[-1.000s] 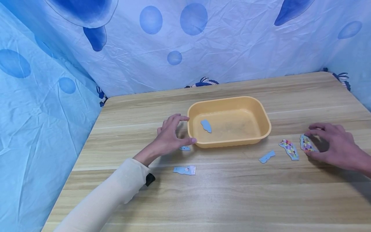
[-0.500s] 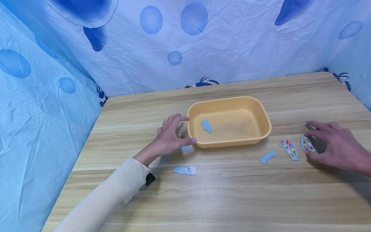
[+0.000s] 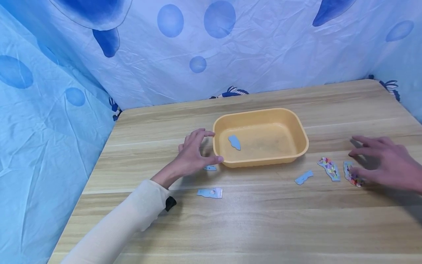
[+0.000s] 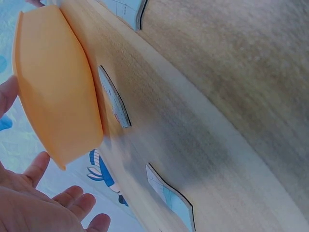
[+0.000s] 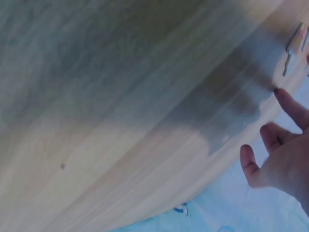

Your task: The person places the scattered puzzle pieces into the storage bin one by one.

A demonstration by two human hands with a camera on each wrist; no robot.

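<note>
A shallow orange-yellow plastic basin (image 3: 263,161) stands on the table, with one blue puzzle piece (image 3: 234,142) lying in it. The thumb and index finger of my left hand (image 3: 193,153) touch its left end, spread apart. In the left wrist view that hand (image 4: 36,205) has loosely spread fingers against the basin wall (image 4: 58,87). At the right, my right hand (image 3: 387,161) hovers with extended fingers over a multicoloured puzzle piece (image 3: 348,169), its thumb partly covering the piece. Whether the thumb touches it cannot be told. A second multicoloured piece (image 3: 329,169) lies just left of it.
A small blue piece (image 3: 304,177) lies near the basin's right front corner. Two more pieces, one half hidden (image 3: 210,168) beside the left thumb and one pale blue (image 3: 210,193), lie on the wooden table (image 3: 250,227). Printed blue curtain (image 3: 280,55) surrounds the back and left.
The rightmost multicoloured piece has turned and shifted slightly toward the near side. My right hand has moved a little right, its fingers straighter. The left hand and basin hold their place.
</note>
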